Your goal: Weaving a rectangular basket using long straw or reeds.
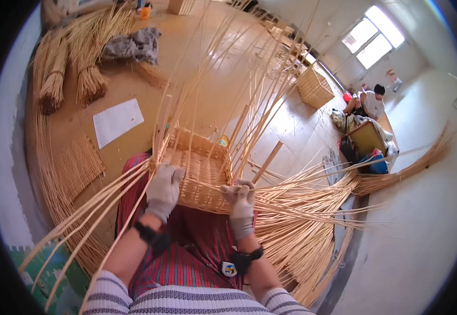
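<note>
A rectangular wicker basket (202, 194), partly woven, rests on my lap over a red striped cloth (186, 252). Long unwoven canes stick up from its rim and fan out at both sides. My left hand (164, 191), in a pale glove, is closed on the near left corner, beside a bunch of canes (118, 184) that trails to the lower left. At the near right corner my right hand (240, 202), gloved too, has its fingers pinched on the wicker canes. Its fingertips partly hide the weave there. Flat wooden slats (268, 163) stand at the basket's corners.
A large heap of loose canes (302, 226) spreads at my right. Tied cane bundles (52, 89), a grey cloth (134, 44), a white sheet (117, 122) and a woven mat (76, 165) lie left. Farther off are a finished basket (315, 88) and a seated person (371, 102).
</note>
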Available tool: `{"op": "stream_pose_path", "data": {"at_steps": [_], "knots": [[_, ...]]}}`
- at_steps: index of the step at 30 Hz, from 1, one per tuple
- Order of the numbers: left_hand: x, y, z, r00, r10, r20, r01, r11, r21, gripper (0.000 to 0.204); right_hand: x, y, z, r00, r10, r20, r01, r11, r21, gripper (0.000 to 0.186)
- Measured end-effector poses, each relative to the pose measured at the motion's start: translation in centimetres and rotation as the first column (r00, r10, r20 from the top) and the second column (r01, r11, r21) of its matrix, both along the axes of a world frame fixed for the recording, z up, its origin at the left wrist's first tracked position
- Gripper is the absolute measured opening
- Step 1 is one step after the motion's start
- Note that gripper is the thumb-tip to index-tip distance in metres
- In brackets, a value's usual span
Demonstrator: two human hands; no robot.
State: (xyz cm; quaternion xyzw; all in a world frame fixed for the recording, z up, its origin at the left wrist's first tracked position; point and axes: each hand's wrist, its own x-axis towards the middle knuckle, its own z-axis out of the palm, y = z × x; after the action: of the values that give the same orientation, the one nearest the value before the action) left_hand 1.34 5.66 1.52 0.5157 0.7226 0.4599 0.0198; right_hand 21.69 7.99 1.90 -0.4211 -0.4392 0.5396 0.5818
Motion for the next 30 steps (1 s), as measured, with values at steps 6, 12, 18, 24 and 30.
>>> {"op": "stream_pose_path", "data": {"at_steps": [6,12,18,24,30], "knots": [[2.2,3.1,-0.5,0.668,-0.224,0.709,0.646,0.648,-0.403,0.017,3.3,0.9,-3.2,0.99,0.032,0.14,0.0,0.974,-0.226,0.011],[4.0,3.4,-4.2,0.6,-0.064,0.797,0.483,0.823,-0.298,0.028,-3.7,8.6,4.2,0.531,-0.277,0.8,-0.357,0.784,0.508,0.05],[3.0,3.4,-3.1,0.723,-0.2,0.661,0.49,0.823,-0.287,0.037,3.8,5.9,-0.3,0.932,-0.199,0.302,0.011,0.85,0.526,0.042],[3.7,5.7,0.6,0.975,-0.148,0.168,0.203,0.9,-0.386,0.063,4.5,1.0,-1.1,0.968,-0.117,0.223,0.039,0.944,0.327,0.015],[4.6,4.8,2.3,0.98,-0.036,0.196,0.024,0.998,0.064,0.039,8.5,0.9,2.6,0.854,-0.071,0.516,0.071,0.997,0.02,0.014]]}}
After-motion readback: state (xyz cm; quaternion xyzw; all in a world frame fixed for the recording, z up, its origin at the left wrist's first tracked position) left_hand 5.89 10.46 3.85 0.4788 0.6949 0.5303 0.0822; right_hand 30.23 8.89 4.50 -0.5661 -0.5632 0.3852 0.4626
